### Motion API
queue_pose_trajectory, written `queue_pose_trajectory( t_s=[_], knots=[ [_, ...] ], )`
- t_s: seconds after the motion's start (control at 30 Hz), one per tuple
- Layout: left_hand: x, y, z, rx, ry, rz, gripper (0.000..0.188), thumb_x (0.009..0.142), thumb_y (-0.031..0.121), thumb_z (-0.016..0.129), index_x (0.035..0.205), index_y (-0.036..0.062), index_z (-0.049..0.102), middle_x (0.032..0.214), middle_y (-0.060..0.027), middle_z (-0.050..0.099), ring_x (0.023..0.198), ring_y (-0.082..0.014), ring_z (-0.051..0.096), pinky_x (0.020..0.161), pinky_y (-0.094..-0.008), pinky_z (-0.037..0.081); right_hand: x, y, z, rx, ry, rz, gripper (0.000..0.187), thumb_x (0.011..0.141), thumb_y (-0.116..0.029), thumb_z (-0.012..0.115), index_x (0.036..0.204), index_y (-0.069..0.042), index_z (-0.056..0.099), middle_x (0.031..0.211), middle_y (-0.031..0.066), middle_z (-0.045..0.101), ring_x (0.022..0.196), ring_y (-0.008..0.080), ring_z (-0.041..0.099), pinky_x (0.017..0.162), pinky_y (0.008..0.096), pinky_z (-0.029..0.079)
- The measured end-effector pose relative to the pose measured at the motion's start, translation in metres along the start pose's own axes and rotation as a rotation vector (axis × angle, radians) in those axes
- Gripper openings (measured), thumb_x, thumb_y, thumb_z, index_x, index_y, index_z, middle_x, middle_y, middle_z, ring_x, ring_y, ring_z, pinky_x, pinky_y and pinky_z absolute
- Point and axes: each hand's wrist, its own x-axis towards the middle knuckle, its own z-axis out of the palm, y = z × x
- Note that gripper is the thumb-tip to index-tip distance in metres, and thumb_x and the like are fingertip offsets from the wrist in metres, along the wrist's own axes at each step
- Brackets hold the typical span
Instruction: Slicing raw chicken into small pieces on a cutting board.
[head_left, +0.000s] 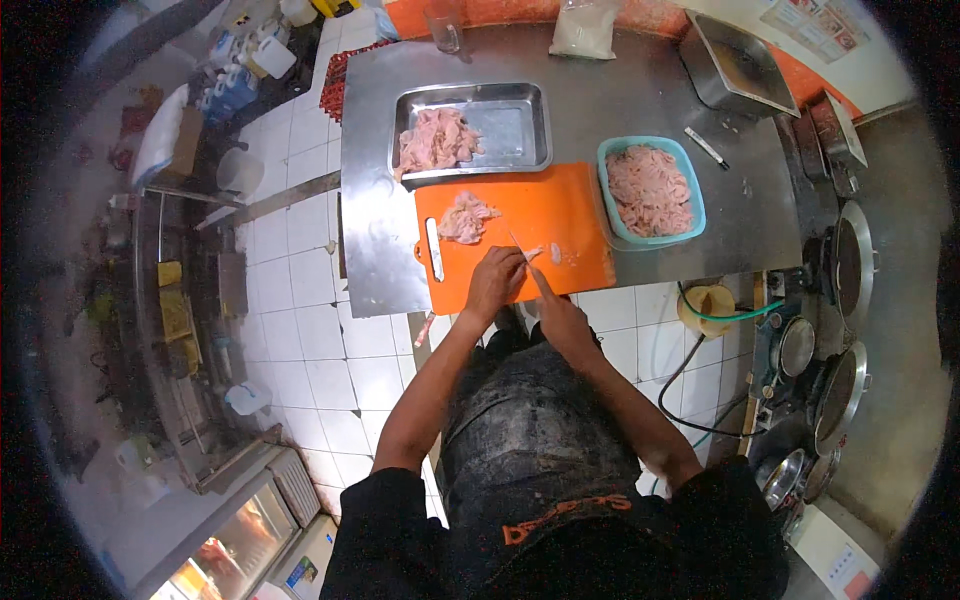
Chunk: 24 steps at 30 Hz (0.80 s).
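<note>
Meat strip [535,253] lies just fwd-R of L hand [499,274] — nearer, fingers curled, grip unclear; long axis approx. fwd-R. R hand [565,323] grasps knife [519,246] — blade fwd-L.

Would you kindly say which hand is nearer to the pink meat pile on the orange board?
Left: the left hand is close to the meat pile, on its near-right side; the right hand is farther right, by the near edge of the orange board.

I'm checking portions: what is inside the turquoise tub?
The turquoise tub holds a heap of pale pink meat pieces. They cover its bottom, so whatever lies beneath the top layer cannot be seen.
</note>
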Motion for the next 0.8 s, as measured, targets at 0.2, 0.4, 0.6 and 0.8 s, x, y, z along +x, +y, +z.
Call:
queue_pose_trajectory(
  t_s=[0.2, 0.4, 0.6, 0.8],
  knots=[
    [0.003, -0.009, 0.0, 0.152, -0.155, -0.023, 0.016, 0.077, 0.005, 0.066, 0.092, 0.0001, 0.065, 0.097, -0.012, 0.064, 0.09, -0.0301, 0.061, 0.076, -0.0377, 0.051, -0.035, 0.072, 0.04, -0.083, -0.064, -0.028, 0.061, 0.096, -0.019, 0.045, 0.149, -0.02, 0.017, 0.074, 0.0224, 0.063, 0.069, 0.0406, 0.064, 0.065, 0.0513, 0.051],
    [-0.001, -0.019, 0.001, 0.002, -0.125, -0.072, 0.018, 0.077, 0.007, 0.066, 0.094, 0.0, 0.064, 0.098, -0.0117, 0.063, 0.093, -0.0297, 0.061, 0.078, -0.0378, 0.051, -0.012, 0.042, 0.025, 0.006, 0.03, -0.12, 0.06, 0.096, -0.02, 0.043, 0.149, -0.021, 0.016, 0.075, 0.0219, 0.064, 0.066, 0.0384, 0.064, 0.06, 0.0516, 0.05],
    [0.008, 0.002, -0.016, 0.214, -0.226, 0.04, 0.022, 0.077, 0.008, 0.068, 0.098, 0.0004, 0.064, 0.1, -0.0121, 0.063, 0.093, -0.031, 0.061, 0.078, -0.038, 0.051, -0.039, 0.081, 0.032, -0.007, -0.092, 0.04, 0.059, 0.096, -0.021, 0.043, 0.149, -0.02, 0.017, 0.076, 0.0213, 0.064, 0.066, 0.0403, 0.063, 0.062, 0.0509, 0.05],
    [-0.011, 0.015, -0.043, -0.171, 0.077, -0.101, 0.024, 0.078, 0.012, 0.07, 0.099, 0.0015, 0.064, 0.102, -0.0117, 0.062, 0.093, -0.031, 0.06, 0.079, -0.0387, 0.05, -0.021, 0.053, -0.03, -0.04, 0.007, 0.019, 0.056, 0.096, -0.018, 0.045, 0.148, -0.018, 0.025, 0.084, 0.0237, 0.065, 0.075, 0.0405, 0.064, 0.067, 0.0494, 0.051]
  ],
)
